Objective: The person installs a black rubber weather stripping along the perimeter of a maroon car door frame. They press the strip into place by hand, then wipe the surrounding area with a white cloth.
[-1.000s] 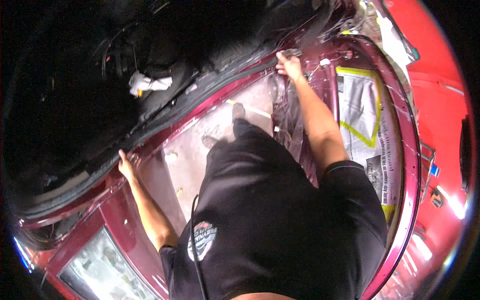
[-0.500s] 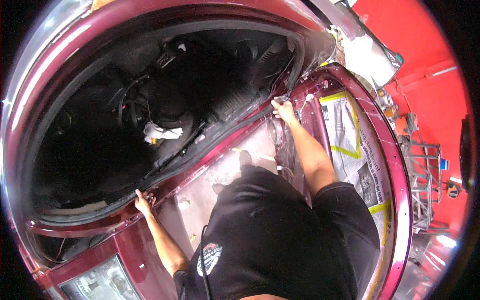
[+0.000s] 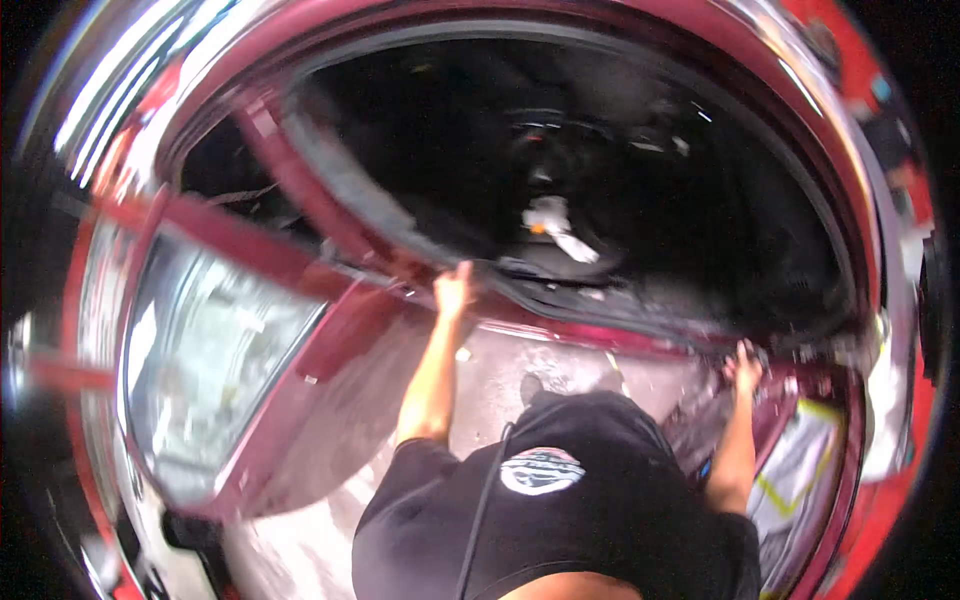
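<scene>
A maroon car's doorway stretches in front of me, edged by a black rubber door seal [image 3: 520, 303]. Along the bottom runs the maroon door sill [image 3: 645, 341]. My left hand [image 3: 454, 291] is closed on the seal where the sill meets the pillar; its fingers are blurred. Farther right, my right hand [image 3: 743, 370] grips the seal at the other end of the sill, fingers curled up at its edge. The seal parts inside both hands are hidden.
Beyond the sill is the dark car interior with a white crumpled item [image 3: 556, 226]. An open door with a window [image 3: 225, 345] stands at left. At right, another open door has masking paper and yellow tape [image 3: 800, 450]. My shoes [image 3: 532, 386] stand on the pale floor.
The view has swung left, so the doorway now lies farther right and the left door shows more. Both hands stay at the lower edge of the doorway.
</scene>
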A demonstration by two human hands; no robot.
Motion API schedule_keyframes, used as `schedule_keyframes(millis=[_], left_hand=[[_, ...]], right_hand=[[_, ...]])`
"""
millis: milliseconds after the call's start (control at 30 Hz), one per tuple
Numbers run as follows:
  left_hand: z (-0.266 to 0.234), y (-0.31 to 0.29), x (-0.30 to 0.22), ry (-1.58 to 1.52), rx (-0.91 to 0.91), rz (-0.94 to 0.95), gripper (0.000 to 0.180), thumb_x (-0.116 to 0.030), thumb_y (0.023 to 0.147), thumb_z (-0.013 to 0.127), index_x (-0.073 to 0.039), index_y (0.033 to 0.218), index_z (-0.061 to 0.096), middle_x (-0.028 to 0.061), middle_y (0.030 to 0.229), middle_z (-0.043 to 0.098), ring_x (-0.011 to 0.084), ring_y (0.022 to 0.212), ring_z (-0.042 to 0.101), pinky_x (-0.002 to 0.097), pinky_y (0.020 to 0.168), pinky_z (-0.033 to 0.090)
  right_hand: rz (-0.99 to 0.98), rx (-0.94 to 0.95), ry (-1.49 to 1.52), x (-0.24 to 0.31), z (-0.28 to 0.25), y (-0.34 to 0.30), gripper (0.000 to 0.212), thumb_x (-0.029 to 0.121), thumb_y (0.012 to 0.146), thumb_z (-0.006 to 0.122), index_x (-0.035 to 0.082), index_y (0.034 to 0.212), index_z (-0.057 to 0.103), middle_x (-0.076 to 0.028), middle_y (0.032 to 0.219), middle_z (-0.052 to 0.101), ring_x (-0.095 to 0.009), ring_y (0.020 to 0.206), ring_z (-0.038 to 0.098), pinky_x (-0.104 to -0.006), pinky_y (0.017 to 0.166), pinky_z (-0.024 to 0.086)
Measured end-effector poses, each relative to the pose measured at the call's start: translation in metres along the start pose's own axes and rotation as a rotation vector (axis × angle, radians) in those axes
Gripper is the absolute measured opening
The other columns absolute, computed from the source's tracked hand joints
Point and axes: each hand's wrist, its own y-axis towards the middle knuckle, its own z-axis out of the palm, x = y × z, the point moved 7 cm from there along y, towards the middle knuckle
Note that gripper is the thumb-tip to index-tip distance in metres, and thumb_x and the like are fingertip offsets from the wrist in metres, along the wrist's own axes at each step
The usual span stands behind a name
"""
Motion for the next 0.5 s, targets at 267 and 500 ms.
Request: schedule_keyframes(millis=[267,500], left_hand=[[-0.046,-0.03,-0.004,-0.126,-0.111,0.071,0.04,-0.035,0.094,0.071,0.004,0.093,0.062,0.0099,0.068,0.063,0.0178,0.052,0.06,0.0316,0.044,0.048],[-0.06,-0.007,0.013,0.033,-0.247,0.214,0.042,-0.036,0.095,0.069,0.004,0.089,0.063,0.0099,0.064,0.063,0.0168,0.048,0.057,0.0341,0.043,0.045]], right_hand=[[-0.013,0.063,-0.06,0.005,0.048,-0.003,0.039,0.029,0.094,0.072,0.015,0.129,0.061,0.0,0.084,0.063,-0.011,0.056,0.058,-0.0225,0.043,0.046],[-0.031,0.075,-0.044,0.025,0.076,-0.017,0.036,0.025,0.094,0.073,0.013,0.126,0.062,-0.002,0.098,0.066,-0.011,0.058,0.059,-0.0224,0.043,0.046]])
